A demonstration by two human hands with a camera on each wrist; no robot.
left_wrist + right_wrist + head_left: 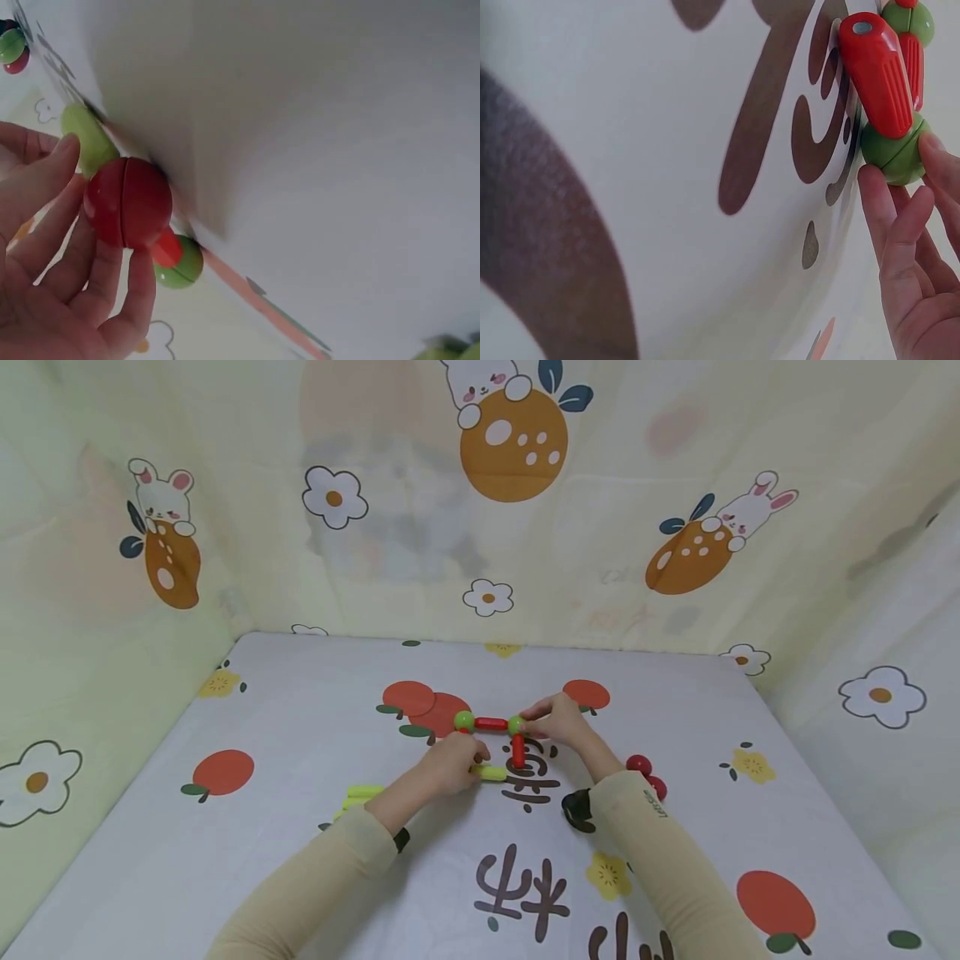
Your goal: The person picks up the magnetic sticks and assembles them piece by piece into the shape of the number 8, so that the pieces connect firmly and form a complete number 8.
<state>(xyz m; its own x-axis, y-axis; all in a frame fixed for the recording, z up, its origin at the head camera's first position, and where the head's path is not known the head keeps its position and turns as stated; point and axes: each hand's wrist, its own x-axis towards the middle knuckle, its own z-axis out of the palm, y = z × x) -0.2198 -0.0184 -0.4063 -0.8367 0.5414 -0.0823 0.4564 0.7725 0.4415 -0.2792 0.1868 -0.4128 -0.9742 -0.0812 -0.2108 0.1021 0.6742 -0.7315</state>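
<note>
On the table lies a toy frame: a left green ball (464, 721), a red rod (491, 724) and a right green ball (516, 725). A second red rod (877, 79) runs from the right ball toward the near side. My right hand (558, 720) pinches that right green ball (895, 154) between thumb and fingers. My left hand (452, 765) holds a red ball (127, 202), which it hides in the head view. A yellow-green rod (491, 772) joins that ball and points right. Behind the red ball, part of a red rod (168, 247) meets a green ball (180, 262).
Several yellow-green rods (365, 792) lie left of my left forearm, partly hidden by it. Loose red balls (639, 764) rest beside my right wrist. A printed cloth (300, 693) covers the table, and a patterned curtain (405, 543) hangs around its back and sides.
</note>
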